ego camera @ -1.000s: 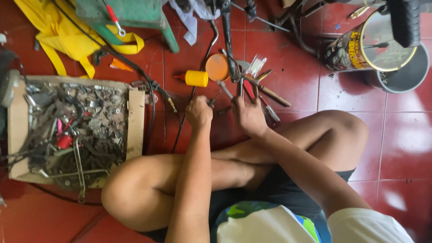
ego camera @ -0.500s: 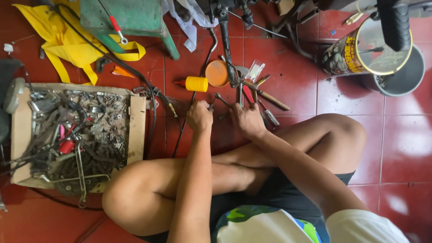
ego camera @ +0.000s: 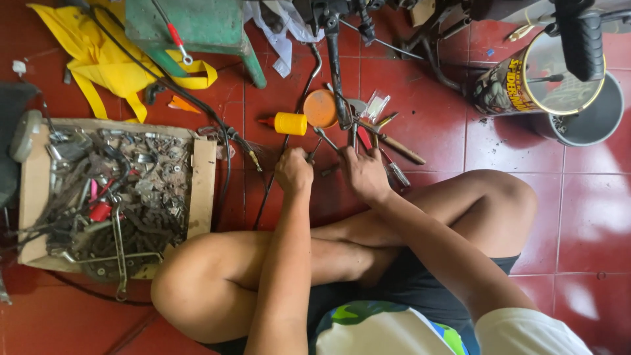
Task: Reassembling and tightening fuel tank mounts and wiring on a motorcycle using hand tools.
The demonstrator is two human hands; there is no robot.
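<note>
Hands: left hand (ego camera: 293, 172) clamped on wrench (ego camera: 314, 150), right hand (ego camera: 363, 172) fisted on tools; slip risks knocking bottle (ego camera: 286, 123) at 11 o'clock.

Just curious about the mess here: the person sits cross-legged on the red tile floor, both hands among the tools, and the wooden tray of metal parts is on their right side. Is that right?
Not quite. In the head view the wooden tray of metal parts lies on the person's left side, beyond the left hand. The rest holds: cross-legged on the red tile floor, right hand also among the tools.
</note>
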